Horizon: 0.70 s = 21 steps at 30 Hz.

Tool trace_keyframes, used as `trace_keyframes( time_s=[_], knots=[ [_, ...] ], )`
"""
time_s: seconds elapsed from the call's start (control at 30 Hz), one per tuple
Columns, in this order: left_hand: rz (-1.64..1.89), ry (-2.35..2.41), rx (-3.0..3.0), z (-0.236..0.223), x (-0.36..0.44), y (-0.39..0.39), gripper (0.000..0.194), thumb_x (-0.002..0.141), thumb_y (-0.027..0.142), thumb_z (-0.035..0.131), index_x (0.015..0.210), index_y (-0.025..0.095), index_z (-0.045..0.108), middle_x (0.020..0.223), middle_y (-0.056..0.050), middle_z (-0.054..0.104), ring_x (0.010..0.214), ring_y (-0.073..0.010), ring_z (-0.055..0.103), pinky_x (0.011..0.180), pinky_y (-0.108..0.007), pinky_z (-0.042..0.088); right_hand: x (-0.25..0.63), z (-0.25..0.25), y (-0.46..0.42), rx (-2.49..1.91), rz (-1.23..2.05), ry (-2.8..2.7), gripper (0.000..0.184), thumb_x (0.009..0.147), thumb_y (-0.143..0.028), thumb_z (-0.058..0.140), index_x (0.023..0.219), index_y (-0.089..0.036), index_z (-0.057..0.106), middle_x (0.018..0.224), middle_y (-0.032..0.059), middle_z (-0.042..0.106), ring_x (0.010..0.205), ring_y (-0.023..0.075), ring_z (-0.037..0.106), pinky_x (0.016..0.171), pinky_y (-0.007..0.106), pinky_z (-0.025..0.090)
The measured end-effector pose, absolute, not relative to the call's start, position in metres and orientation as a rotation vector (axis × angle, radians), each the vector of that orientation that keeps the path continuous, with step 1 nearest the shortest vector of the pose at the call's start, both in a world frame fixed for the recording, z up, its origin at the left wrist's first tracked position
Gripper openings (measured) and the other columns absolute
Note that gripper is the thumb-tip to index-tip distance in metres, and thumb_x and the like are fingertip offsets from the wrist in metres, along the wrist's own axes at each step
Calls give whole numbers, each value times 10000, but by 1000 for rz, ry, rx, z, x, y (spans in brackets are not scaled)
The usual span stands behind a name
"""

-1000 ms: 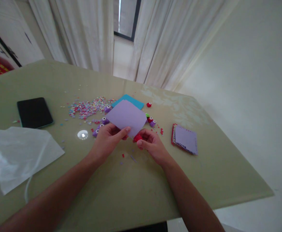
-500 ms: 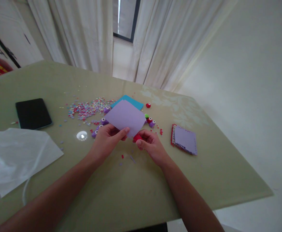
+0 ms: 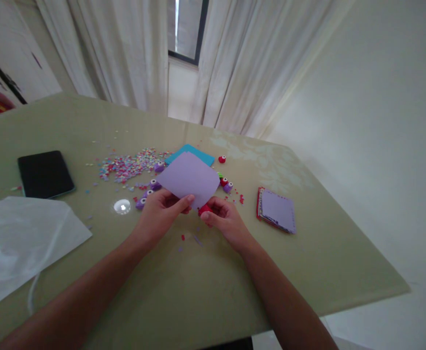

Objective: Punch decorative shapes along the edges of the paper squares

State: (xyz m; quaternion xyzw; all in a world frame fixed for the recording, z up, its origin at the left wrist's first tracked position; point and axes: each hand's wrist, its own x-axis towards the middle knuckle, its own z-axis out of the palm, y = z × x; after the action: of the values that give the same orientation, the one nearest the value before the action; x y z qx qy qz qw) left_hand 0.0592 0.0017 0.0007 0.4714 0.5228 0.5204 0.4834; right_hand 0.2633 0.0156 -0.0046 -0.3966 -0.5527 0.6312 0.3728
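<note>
My left hand (image 3: 165, 206) pinches a sheet of light purple paper (image 3: 191, 176) between thumb and fingers and keeps it raised above the table. At the paper's lower right corner, my right hand (image 3: 224, 216) is closed on a small red craft punch (image 3: 204, 209), partly covered by the fingers. Whether the corner sits inside the punch, I cannot tell. Behind the sheet lies blue paper (image 3: 206, 158). Several purple punches with eye shapes, such as one purple punch (image 3: 159, 166), stand around it. Another red punch (image 3: 222, 159) sits farther back.
Tiny coloured paper bits (image 3: 129, 167) are heaped at the back left. A stack of paper squares with notched edges (image 3: 277, 210) lies to the right. On the left are a black tablet (image 3: 46, 174) and a white sheet (image 3: 30, 243) with a pale cable (image 3: 32, 291).
The view has shifted slightly, so the table things sit a little more to the left. Both hands keep the same hold on the paper and the red punch.
</note>
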Motion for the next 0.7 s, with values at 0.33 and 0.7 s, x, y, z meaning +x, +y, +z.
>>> trace_keyframes(
  time_s=[0.33, 0.7],
  knots=[
    [1352, 1383, 1123, 6, 55, 2, 315, 765, 503, 874, 706, 209, 777, 678, -45, 788, 627, -211, 718, 614, -299, 555, 262, -6, 17, -1011, 1627, -1456, 477, 716, -585, 978, 910, -203, 770, 859, 13, 691, 774, 171, 583, 725, 302, 463],
    [1201, 1250, 1183, -3, 64, -2, 375, 764, 536, 898, 813, 169, 842, 790, -105, 848, 705, -263, 772, 660, -342, 586, 257, -2, 15, -962, 1694, -1365, 495, 645, -549, 1029, 911, -214, 779, 813, -1, 694, 722, 159, 570, 692, 292, 451]
  ],
)
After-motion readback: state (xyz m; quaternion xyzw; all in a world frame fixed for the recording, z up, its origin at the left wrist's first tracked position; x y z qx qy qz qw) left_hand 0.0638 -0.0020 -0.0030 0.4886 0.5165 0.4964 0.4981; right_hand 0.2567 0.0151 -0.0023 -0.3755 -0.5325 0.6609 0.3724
